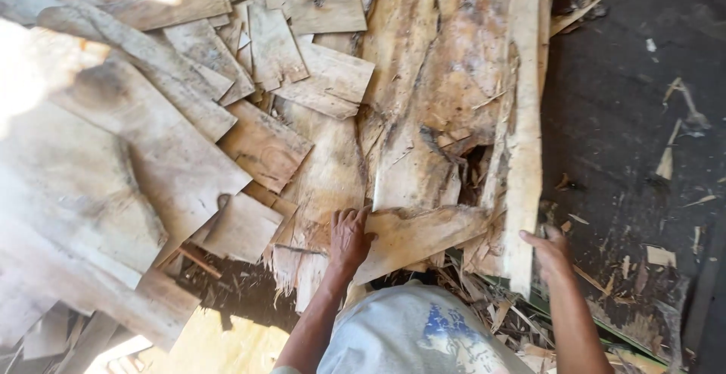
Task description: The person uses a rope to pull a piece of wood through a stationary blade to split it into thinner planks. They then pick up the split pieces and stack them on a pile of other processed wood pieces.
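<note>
My left hand (349,239) presses flat on a torn, curled sheet of wood veneer (420,230) at the near edge of a big heap. My right hand (549,252) grips the near end of a long narrow veneer strip (523,139) that runs away from me along the heap's right side. Both sheets are pale, rough and splintered at the edges. My grey shirt (416,332) shows at the bottom of the view.
A heap of thin veneer pieces (174,117) of many sizes covers the left and middle. Dark ground (635,102) with scattered splinters lies to the right. Broken scraps and fibres (491,313) litter the near edge by my arms.
</note>
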